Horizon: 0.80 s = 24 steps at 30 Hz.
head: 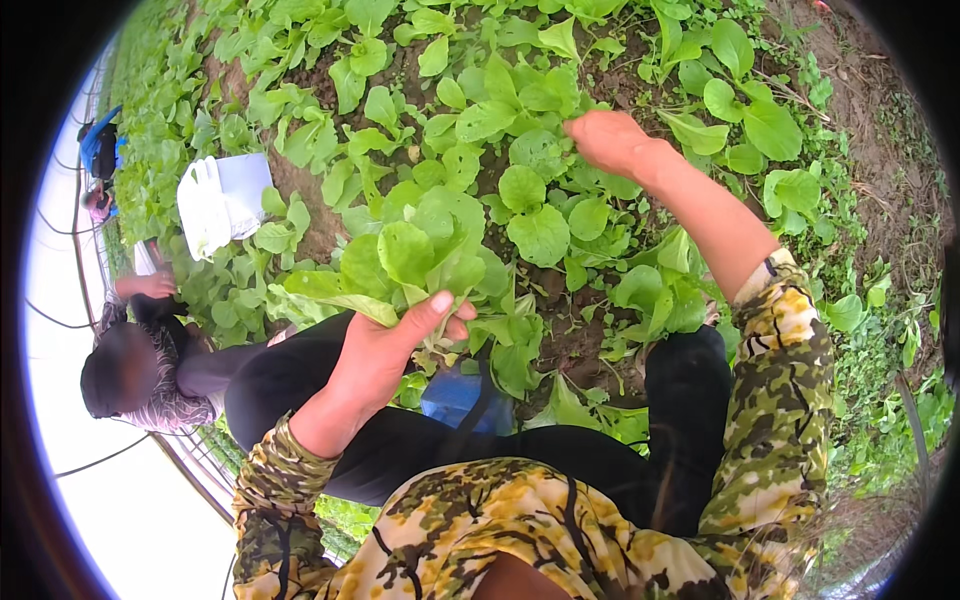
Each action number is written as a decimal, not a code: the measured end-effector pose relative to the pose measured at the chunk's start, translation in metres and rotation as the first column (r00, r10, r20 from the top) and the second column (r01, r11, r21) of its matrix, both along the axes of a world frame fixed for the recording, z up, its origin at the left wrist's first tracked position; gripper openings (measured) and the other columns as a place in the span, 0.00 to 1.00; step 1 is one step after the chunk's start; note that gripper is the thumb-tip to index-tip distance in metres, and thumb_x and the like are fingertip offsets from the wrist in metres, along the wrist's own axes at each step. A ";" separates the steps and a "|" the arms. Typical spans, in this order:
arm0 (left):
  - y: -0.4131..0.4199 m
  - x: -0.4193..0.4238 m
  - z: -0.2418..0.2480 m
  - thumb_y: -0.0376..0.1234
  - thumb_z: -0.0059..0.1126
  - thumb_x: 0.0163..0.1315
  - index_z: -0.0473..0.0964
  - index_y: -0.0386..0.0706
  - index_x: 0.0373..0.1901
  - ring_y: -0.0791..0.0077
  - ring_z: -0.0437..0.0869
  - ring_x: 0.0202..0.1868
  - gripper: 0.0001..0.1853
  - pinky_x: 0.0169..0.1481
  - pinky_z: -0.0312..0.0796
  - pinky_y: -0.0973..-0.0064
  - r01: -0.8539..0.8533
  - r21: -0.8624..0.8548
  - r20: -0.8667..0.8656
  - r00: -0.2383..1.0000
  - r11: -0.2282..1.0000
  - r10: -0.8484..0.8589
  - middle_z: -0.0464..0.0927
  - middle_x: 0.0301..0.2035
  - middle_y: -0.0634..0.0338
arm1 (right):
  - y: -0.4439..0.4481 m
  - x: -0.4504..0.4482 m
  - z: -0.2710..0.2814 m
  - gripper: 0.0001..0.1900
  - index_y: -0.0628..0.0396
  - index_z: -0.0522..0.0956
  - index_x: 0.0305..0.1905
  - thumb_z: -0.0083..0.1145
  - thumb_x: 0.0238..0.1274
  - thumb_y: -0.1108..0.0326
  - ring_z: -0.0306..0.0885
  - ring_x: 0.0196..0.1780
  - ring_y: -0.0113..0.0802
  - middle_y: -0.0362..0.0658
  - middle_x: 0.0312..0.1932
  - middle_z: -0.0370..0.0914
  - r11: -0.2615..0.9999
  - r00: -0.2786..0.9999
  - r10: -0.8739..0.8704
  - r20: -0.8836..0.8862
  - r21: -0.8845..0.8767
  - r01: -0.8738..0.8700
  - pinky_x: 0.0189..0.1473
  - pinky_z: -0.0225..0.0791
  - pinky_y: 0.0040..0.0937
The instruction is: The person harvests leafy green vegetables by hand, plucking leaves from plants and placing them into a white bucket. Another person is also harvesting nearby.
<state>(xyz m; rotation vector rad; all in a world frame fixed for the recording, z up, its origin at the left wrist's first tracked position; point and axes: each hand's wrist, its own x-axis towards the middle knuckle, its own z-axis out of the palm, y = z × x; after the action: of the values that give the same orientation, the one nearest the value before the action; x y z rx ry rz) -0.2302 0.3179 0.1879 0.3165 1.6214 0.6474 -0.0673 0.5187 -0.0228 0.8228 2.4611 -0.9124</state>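
Observation:
A bunch of leafy green plants is held in my left hand, the thumb lying across the stems and the leaves spreading upward. Farther forward and to the right, my right hand reaches down among the growing greens, its fingertips partly hidden by leaves. Whether those fingers are closed on a plant I cannot tell. Rounded leaves, some with small holes, grow from brown soil between and ahead of both hands.
A blue plastic object lies between my legs. White bags hang over a pale container at the left. Another person crouches close on my left, and people in blue and pink are farther off. Bare soil borders the bed at right.

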 end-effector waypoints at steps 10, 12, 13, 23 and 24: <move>-0.001 -0.001 0.002 0.35 0.54 0.63 0.69 0.36 0.49 0.73 0.80 0.36 0.16 0.44 0.73 0.75 0.041 0.012 0.006 0.999 0.999 -0.041 0.79 0.37 0.54 | -0.024 0.007 -0.038 0.26 0.56 0.64 0.62 0.46 0.54 0.74 0.78 0.37 0.50 0.59 0.35 0.77 0.957 0.890 -0.280 -0.360 -0.028 0.290 0.44 0.71 0.41; -0.003 -0.002 0.002 0.35 0.55 0.63 0.69 0.36 0.49 0.73 0.80 0.36 0.16 0.44 0.73 0.75 0.050 0.014 0.000 0.999 0.999 -0.050 0.79 0.37 0.54 | -0.044 -0.002 -0.021 0.24 0.57 0.67 0.58 0.46 0.52 0.76 0.77 0.38 0.53 0.58 0.35 0.76 0.984 0.950 -0.175 -0.258 -0.088 0.157 0.43 0.71 0.43; -0.003 -0.002 0.002 0.35 0.55 0.63 0.69 0.36 0.49 0.73 0.80 0.36 0.16 0.44 0.73 0.75 0.055 0.018 -0.002 0.998 0.998 -0.055 0.79 0.37 0.54 | -0.051 -0.002 -0.006 0.22 0.57 0.69 0.55 0.46 0.50 0.77 0.76 0.39 0.54 0.58 0.35 0.76 0.986 0.976 -0.093 -0.199 -0.153 0.063 0.42 0.70 0.45; -0.006 -0.004 0.005 0.34 0.54 0.63 0.69 0.37 0.49 0.73 0.80 0.37 0.16 0.44 0.73 0.75 0.115 0.026 0.029 0.993 0.993 -0.116 0.79 0.38 0.55 | -0.032 0.005 -0.001 0.10 0.63 0.78 0.36 0.49 0.46 0.78 0.79 0.42 0.50 0.55 0.36 0.79 0.978 0.979 -0.206 -0.003 -0.030 0.205 0.40 0.73 0.42; -0.005 -0.003 0.006 0.34 0.54 0.63 0.68 0.37 0.49 0.74 0.80 0.37 0.15 0.44 0.73 0.75 0.111 0.015 0.030 0.993 0.994 -0.111 0.79 0.38 0.56 | -0.028 -0.001 -0.004 0.10 0.63 0.78 0.36 0.48 0.47 0.77 0.79 0.42 0.50 0.55 0.36 0.79 0.960 0.965 -0.263 0.027 -0.090 0.264 0.40 0.73 0.42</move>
<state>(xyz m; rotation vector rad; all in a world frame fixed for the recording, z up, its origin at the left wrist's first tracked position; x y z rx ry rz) -0.2327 0.3132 0.1936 0.4015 1.5587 0.5756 -0.0682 0.4911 -0.0269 1.1387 2.3119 -1.0988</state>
